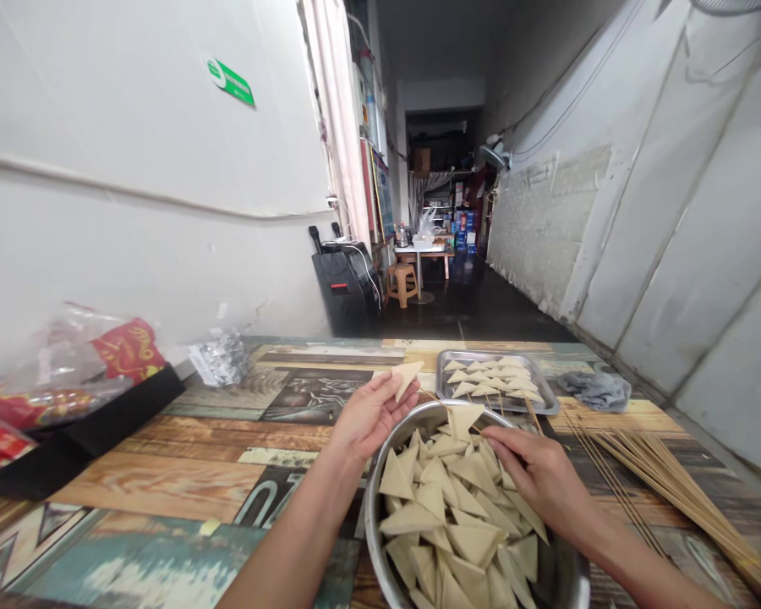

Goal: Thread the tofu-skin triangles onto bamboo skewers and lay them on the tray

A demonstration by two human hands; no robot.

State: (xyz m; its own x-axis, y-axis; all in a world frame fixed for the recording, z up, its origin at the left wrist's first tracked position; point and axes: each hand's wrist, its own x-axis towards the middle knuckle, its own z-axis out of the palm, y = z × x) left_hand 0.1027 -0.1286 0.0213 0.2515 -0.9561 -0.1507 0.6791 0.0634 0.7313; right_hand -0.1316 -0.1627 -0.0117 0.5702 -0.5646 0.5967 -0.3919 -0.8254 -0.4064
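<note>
My left hand (376, 412) is closed on a pale tofu triangle (407, 378), pinched between thumb and fingers above the rim of a metal bowl (373, 524). My right hand (536, 469) grips a thin bamboo skewer, with another tofu triangle (464, 418) on it just beyond the fingertips. The skewer slants toward my left hand; its tip lies near the held piece. Beneath both hands, the bowl is heaped with loose tofu triangles (444, 499). Behind it, a metal tray (549, 404) carries rows of skewered triangles (495, 378).
Loose bamboo skewers (678, 482) lie at the right, with a grey cloth (594, 392) beyond them. On the left stand a black box (120, 419) of red packets and a clear plastic bag (221, 359). A black speaker case (346, 283) is past the table.
</note>
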